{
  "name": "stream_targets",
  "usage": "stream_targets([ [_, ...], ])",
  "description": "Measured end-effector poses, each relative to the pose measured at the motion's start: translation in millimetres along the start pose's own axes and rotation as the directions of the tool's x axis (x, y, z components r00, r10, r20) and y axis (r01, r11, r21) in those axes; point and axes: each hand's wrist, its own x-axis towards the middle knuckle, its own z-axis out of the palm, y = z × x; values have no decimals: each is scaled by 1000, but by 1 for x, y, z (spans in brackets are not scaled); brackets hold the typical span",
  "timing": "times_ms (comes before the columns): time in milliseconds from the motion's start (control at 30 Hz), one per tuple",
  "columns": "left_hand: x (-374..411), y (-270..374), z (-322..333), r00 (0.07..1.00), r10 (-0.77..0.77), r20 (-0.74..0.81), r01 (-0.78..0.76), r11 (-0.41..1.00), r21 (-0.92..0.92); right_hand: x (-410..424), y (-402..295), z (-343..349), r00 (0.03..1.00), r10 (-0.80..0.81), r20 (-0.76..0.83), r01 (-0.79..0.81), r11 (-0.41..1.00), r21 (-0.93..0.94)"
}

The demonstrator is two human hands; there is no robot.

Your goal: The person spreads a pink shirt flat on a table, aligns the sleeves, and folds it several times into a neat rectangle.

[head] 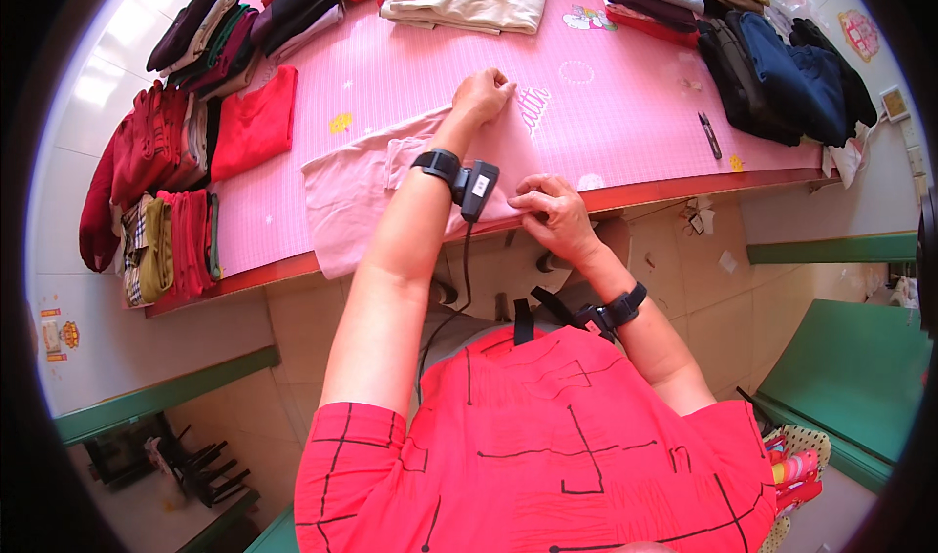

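A pale pink garment (pixel 344 194) lies partly folded on the table, its near edge hanging slightly over the table's front. My left hand (pixel 484 95) reaches across it and has its fingers closed on the far right corner of the cloth. At the near right edge, my right hand (pixel 558 212) pinches the same fabric between thumb and fingers. A smaller folded part (pixel 401 161) of the garment shows on top, partly covered by my left forearm.
Folded clothes (pixel 157 132) stand along the table's left side, with a red folded garment (pixel 256 124) beside them. Beige folded cloth (pixel 465 0) lies at the back. Dark trousers (pixel 791 77) are piled right, near thread snips (pixel 709 135). The pink tablecloth (pixel 630 121) ends at the front edge.
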Motion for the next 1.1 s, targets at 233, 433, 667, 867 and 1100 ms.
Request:
stream_targets([
  [233,-64,-50,-56,858,512,-37,-479,825,300,-6,-7,-17,927,369,64,-369,874,317],
  [433,-158,-96,-30,811,579,-81,-413,665,622,54,-24,24,980,67,-185,-107,971,-216],
  [667,-161,-133,-25,866,425,-266,-199,779,595,79,6,70,955,256,151,-87,725,-683],
  [867,-162,-151,-58,861,495,-113,-404,803,437,78,9,69,940,288,184,-89,726,-681],
  [1100,-191,-196,-163,863,469,-187,-403,863,305,104,49,47,955,201,220,-7,754,-656],
])
